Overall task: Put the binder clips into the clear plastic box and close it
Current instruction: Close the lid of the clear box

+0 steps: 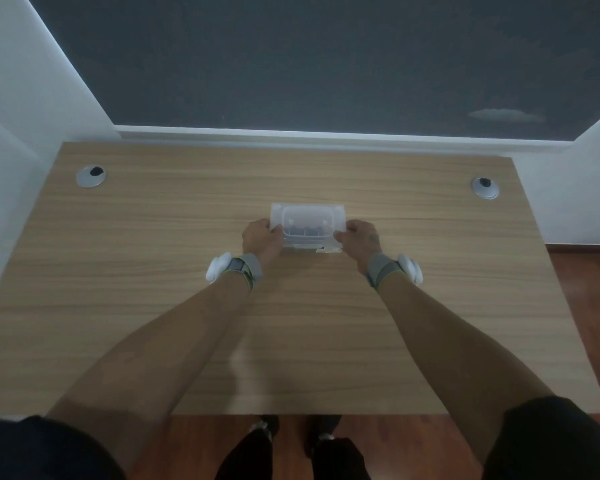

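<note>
Both hands — left hand (261, 238), right hand (357, 237) — clasping the clear plastic box (307, 226) ends, binder clips (305, 231) inside; uneven pressure may leave lid (308, 216) unlatched.

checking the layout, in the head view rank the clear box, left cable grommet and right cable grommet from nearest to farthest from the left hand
1. Clear plastic box: touching the left hand, mid-desk.
2. Left cable grommet: far left corner area of the desk.
3. Right cable grommet: far right side, beyond the right hand.
</note>
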